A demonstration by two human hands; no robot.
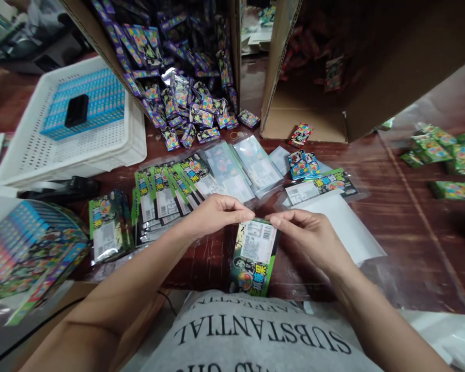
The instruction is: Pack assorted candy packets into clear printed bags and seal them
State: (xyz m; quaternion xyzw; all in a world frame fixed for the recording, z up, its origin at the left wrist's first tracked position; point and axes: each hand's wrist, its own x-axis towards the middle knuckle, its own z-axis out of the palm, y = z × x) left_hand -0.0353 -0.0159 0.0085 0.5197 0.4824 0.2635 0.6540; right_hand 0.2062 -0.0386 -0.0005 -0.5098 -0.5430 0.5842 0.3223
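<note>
A green and black printed candy packet (251,268) with a white barcode label hangs upside down to my view, close to the table's front edge. My left hand (217,214) pinches its upper left corner between thumb and finger. At the upper right corner, my right hand (312,230) is closed in a similar pinch. Beyond my left hand lies a fanned row of like packets (165,194), and clear plastic sleeves (258,163) overlap beside them. Under my right forearm is a white sheet (343,222), near another printed packet (321,186) and small blue boxes (304,164).
A carton (236,62) spills purple boxes (201,111) onto the table; another carton (306,121) holds red ones. At left stand a white basket (134,129) of blue boxes with a black object (76,110), and stacked packets (110,227). Green boxes (432,147) lie at right.
</note>
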